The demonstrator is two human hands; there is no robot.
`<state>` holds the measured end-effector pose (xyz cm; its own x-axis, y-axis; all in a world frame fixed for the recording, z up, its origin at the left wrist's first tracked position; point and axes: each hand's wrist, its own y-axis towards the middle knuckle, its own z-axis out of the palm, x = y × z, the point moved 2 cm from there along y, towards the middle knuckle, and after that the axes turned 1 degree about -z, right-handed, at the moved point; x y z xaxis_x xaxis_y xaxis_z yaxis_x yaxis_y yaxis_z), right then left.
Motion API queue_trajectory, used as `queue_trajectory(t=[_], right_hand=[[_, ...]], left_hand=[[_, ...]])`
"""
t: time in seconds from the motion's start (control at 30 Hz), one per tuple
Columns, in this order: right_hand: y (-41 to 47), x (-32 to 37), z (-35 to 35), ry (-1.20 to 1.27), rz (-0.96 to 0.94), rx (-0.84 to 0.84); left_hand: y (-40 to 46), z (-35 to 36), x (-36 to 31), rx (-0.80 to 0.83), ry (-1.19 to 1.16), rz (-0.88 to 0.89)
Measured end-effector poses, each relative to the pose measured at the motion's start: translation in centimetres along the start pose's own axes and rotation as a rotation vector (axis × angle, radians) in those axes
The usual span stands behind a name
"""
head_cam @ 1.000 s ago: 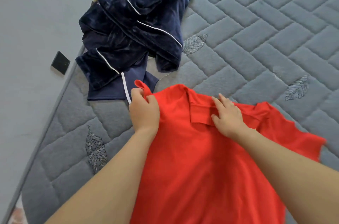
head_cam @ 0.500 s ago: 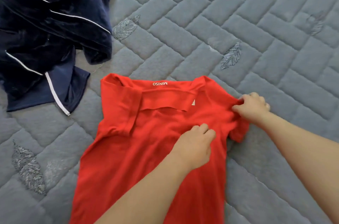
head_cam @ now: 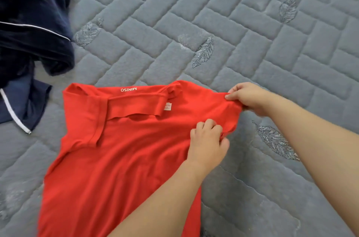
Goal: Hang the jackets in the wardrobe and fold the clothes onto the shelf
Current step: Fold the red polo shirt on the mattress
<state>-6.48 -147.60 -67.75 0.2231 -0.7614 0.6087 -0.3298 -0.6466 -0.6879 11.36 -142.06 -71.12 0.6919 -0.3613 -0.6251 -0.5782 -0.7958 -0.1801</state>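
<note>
The red cotton polo shirt (head_cam: 120, 159) lies lengthwise toward the person, collar away, on the grey quilted mattress (head_cam: 233, 23), while the fingers of the left hand (head_cam: 208, 144) and the right hand (head_cam: 249, 97) pinch its right sleeve.

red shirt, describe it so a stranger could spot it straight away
On the grey quilted mattress, look near its front middle, right of the dark navy garment. The red shirt lies spread out there, the only bright red thing, with white MINISO lettering at its collar.

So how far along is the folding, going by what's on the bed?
Early. The red shirt lies spread on the grey mattress, one sleeve already turned in on the left. The right hand and left hand pinch its other sleeve, mid-fold. The navy garment sits crumpled beside it, untouched. No wardrobe or shelf is in view.
</note>
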Motion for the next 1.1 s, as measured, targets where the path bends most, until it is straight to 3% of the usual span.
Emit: queue_trajectory(t=[0.07, 0.13, 0.23, 0.33, 0.47, 0.57, 0.7, 0.77, 0.93, 1.03, 1.1], right_hand=[[-0.5, 2.5, 1.1, 0.188, 0.023, 0.084], [-1.2, 5.0, 3.5, 0.336, 0.035, 0.18], [-2.0, 6.8, 8.5, 0.211, 0.0, 0.191], [-2.5, 5.8, 14.2, -0.032, -0.078, 0.023], [-7.1, 1.0, 21.3, -0.298, 0.094, -0.262], [-11.5, -3.6, 25.3, -0.404, 0.206, -0.308], [-15.6, -7.1, 27.8, -0.458, 0.344, -0.408], [-17.2, -8.4, 28.8, -0.436, 0.383, -0.451], [-20.4, -12.4, 29.8, -0.303, 0.572, -0.406], [-22.6, -14.5, 30.3, -0.091, 0.661, -0.134], [-24.3, -14.8, 30.8, 0.021, 0.687, 0.082]], left_hand=[[0.0, -2.7, 1.0, 0.004, -0.656, -0.353], [-0.2, -5.4, 4.2, -0.137, -1.008, -0.647], [-1.9, -8.5, 10.2, -0.062, -0.799, -0.846], [-4.9, -10.2, 14.9, 0.003, -0.558, -0.85], [-11.3, -12.9, 19.6, -0.133, -0.027, -0.909], [-17.7, -13.7, 22.4, -0.242, 0.129, -1.057], [-24.6, -13.6, 25.8, -0.222, 0.048, -1.292], [-27.1, -13.2, 27.3, -0.15, 0.06, -1.288], [-31.2, -12.4, 28.7, -0.058, -0.316, -1.267], [-33.9, -11.6, 27.4, 0.182, -0.467, -1.286], [-34.6, -12.0, 26.3, 0.171, -0.679, -1.314]])
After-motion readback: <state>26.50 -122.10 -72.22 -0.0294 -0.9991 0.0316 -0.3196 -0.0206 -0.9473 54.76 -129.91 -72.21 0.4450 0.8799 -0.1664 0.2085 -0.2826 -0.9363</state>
